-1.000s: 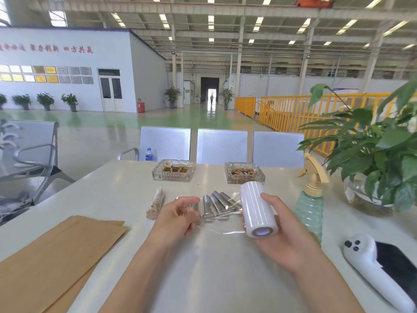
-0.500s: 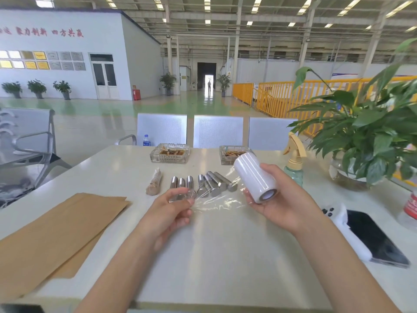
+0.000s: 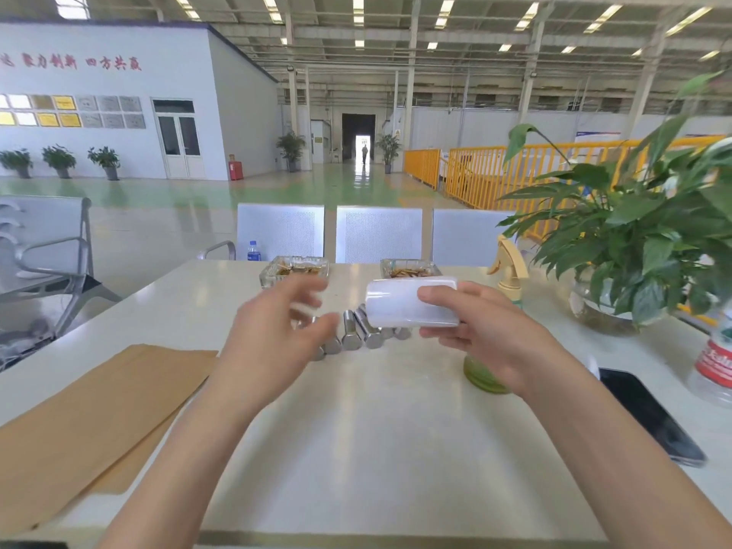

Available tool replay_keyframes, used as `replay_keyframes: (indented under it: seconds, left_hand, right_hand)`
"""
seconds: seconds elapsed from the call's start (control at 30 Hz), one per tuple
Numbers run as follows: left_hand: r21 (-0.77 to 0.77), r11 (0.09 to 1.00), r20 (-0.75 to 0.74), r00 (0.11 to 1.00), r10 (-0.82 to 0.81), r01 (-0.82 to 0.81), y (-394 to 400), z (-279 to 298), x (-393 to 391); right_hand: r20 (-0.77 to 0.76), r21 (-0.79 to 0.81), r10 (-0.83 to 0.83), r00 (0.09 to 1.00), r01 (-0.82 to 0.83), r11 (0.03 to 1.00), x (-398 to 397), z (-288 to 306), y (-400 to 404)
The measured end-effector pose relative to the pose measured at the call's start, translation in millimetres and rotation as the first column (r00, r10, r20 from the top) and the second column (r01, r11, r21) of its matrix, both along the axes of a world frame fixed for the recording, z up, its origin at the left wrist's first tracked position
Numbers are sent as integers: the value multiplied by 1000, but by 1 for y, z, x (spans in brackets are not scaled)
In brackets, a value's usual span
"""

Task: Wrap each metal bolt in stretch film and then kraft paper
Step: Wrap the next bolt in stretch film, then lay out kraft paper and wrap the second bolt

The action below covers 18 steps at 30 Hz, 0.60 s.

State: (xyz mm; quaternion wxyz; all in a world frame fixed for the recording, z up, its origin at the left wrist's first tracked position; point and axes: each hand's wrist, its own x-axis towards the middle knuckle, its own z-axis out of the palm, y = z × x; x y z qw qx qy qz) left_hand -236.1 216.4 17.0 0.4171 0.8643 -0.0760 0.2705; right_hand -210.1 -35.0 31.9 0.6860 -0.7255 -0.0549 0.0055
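Several bare metal bolts (image 3: 366, 334) lie side by side on the white table (image 3: 376, 429), partly hidden behind my hands. My right hand (image 3: 487, 342) grips a white stretch film roll (image 3: 396, 307), held sideways in the air just above the bolts. My left hand (image 3: 273, 342) hovers left of the roll, motion-blurred, with its fingers spread and thumb apart, holding nothing that I can make out. No film sheet shows between the hands. A stack of kraft paper (image 3: 91, 422) lies flat at the table's near left.
Two glass ashtrays (image 3: 295, 269) (image 3: 410, 269) stand behind the bolts. A green spray bottle (image 3: 511, 267) is right behind my right hand. A potted plant (image 3: 633, 247), a water bottle (image 3: 713, 362) and a black phone (image 3: 649, 418) fill the right side. Metal chairs (image 3: 378, 231) line the far edge.
My right hand has turned the roll from upright to sideways and lifted it. My left hand rose from the table and opened; the stretched film between the hands is no longer visible.
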Motion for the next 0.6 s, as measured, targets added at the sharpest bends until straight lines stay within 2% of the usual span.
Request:
replay_keyframes:
  seconds: [0.03,0.07,0.13,0.2,0.27,0.33,0.4,0.5,0.6]
  left_hand:
    - [98,989,91,989,-115,106,-7,15,-3]
    - [210,958,107,969,-221,196,-15,27,-5]
    - [391,875,24,947,-321,287,-30,46,-2]
    - [442,838,-67,943,-326,321,-38,56,4]
    - [348,864,-143,931,-335,364,-39,61,9]
    - [150,892,-197,897,-396,427,-34,61,12]
    - [-27,907,-243,877,-414,421,-26,58,13]
    - [-232,914,-356,845,-399,334,-19,44,14]
    - [-391,886,-449,789,-419,248,-12,21,21]
  right_hand:
    - [18,-52,30,999,-29,998,-1,4,3]
    - [33,-95,66,997,-63,994,-3,8,6]
    - [50,-149,151,987,-142,979,-5,15,10]
    - [66,-179,211,975,-197,964,-7,19,14]
    - [75,-207,240,968,-221,953,-7,22,14]
    - [73,-238,267,961,-243,940,-7,20,8]
    - [34,-246,327,944,-309,919,-8,12,1]
    - [-2,-94,365,931,-364,927,-8,-7,-6]
    - [-15,77,342,939,-340,937,-7,-24,-3]
